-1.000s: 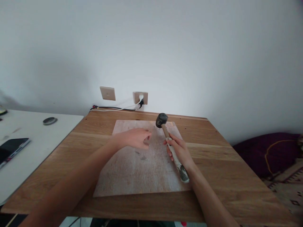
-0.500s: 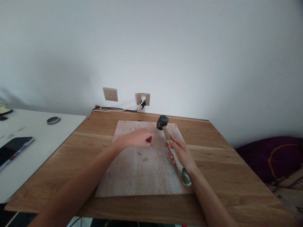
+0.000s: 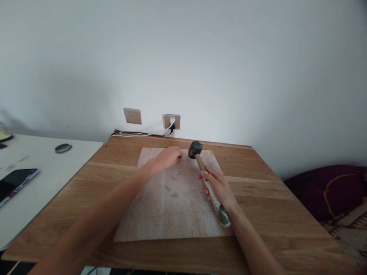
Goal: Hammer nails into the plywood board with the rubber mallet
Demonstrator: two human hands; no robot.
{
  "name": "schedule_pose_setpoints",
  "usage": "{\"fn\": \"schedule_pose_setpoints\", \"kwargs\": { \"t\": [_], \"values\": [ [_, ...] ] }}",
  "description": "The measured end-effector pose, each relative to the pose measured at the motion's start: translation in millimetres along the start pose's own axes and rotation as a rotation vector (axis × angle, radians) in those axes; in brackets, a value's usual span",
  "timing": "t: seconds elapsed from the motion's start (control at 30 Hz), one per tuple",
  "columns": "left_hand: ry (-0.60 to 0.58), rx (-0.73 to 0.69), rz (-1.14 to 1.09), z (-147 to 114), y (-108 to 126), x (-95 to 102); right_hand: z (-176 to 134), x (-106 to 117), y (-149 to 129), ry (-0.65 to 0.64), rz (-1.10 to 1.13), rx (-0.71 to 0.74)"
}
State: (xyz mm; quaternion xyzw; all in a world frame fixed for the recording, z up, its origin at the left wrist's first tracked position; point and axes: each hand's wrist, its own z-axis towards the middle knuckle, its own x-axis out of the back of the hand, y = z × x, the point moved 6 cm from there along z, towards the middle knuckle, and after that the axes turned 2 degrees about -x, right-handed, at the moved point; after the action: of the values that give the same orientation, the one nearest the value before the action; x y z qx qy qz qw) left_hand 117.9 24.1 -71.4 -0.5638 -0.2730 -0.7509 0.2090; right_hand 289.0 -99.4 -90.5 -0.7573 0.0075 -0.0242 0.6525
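Note:
My right hand (image 3: 217,186) is wrapped round the handle of a mallet (image 3: 195,150), whose black head points away from me above the right part of a pale, worn board (image 3: 160,217). My left hand (image 3: 171,156) is over the far part of the board, fingers curled in. Whatever those fingertips hold, if anything, is hidden. Between the hands and me, a small shiny nail (image 3: 180,174) lies on the board. Close by are several other slim pieces that look like nails (image 3: 168,188), too blurred to make out well.
The board rests on a wooden table (image 3: 258,214) against a white wall. Cables run along the back to a socket (image 3: 171,121). On the left, a white table (image 3: 51,183) bears a phone (image 3: 17,183) and a round dark lid-like thing (image 3: 63,148). Purple fabric (image 3: 309,187) lies at right.
My left hand has moved away from me, toward the board's far edge, uncovering the shiny nail and another slim piece. My right hand still holds the mallet in nearly the same place.

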Motion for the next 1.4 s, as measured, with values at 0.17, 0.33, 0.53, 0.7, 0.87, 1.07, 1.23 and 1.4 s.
{"fn": "schedule_pose_setpoints", "kwargs": {
  "t": [0.17, 0.33, 0.53, 0.7, 0.87, 1.07, 1.23, 1.4],
  "values": [
    [0.045, 0.019, -0.072, 6, -2, -4.0, -2, -2, -3, 0.0, 0.001, -0.013],
    [0.114, 0.09, -0.293, 9, -15, -11.4, -3, -4, -5, -0.024, -0.021, -0.015],
    [0.153, 0.089, -0.413, 9, -21, -19.8, -2, -4, -4, -0.041, -0.062, -0.022],
    [0.198, 0.147, -0.511, 7, -24, -24.7, -3, -7, -5, -0.073, -0.058, -0.02],
    [0.253, 0.133, -0.558, 2, -24, -22.9, 1, -10, -1, -0.065, 0.012, -0.003],
    [0.294, 0.178, -0.604, -1, -25, -22.1, 0, -16, -2, -0.072, 0.039, -0.002],
    [0.292, 0.186, -0.638, -4, -25, -22.3, 0, -22, -9, -0.083, 0.015, -0.008],
    [0.302, 0.202, -0.626, -4, -26, -23.6, 2, -26, -10, -0.09, -0.029, 0.005]
  ]
}}
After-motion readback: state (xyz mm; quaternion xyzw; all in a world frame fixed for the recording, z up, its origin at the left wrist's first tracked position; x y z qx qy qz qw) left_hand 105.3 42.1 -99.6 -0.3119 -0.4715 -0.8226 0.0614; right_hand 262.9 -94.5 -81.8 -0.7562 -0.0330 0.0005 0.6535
